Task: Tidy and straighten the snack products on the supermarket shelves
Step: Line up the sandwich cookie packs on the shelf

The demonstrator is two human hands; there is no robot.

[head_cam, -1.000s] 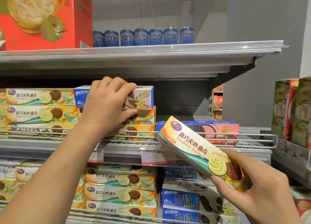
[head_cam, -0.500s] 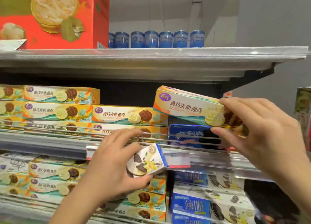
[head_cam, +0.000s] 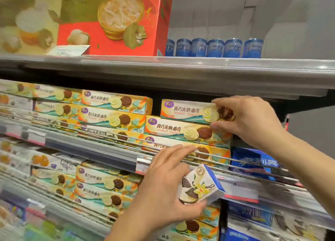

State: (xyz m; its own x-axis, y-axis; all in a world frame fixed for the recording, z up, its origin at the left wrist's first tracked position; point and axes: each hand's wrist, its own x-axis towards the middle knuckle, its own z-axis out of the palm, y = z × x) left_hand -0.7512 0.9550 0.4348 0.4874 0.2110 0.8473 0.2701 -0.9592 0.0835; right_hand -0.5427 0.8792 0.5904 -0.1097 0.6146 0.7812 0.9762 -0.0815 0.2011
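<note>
My right hand point(head_cam: 248, 119) grips the right end of a yellow sandwich-cookie box point(head_cam: 188, 110), which lies flat on top of the right stack of matching boxes point(head_cam: 181, 132) on the middle shelf. My left hand point(head_cam: 163, 182) holds a white and blue cookie box point(head_cam: 199, 186) by its end, in front of the shelf's price rail point(head_cam: 108, 155) and below the stack. More yellow boxes point(head_cam: 112, 112) are stacked to the left of it.
Blue cookie packs point(head_cam: 253, 161) lie right of the yellow stack behind a wire guard rail. A big red carton point(head_cam: 112, 19) and a row of blue tins point(head_cam: 213, 47) stand on the top shelf. The lower shelf holds more yellow boxes point(head_cam: 101, 184) and blue packs point(head_cam: 252, 213).
My right hand has lowered the yellow box flat onto the right stack. My left hand keeps the white and blue box low in front of the rail. The view has shifted left.
</note>
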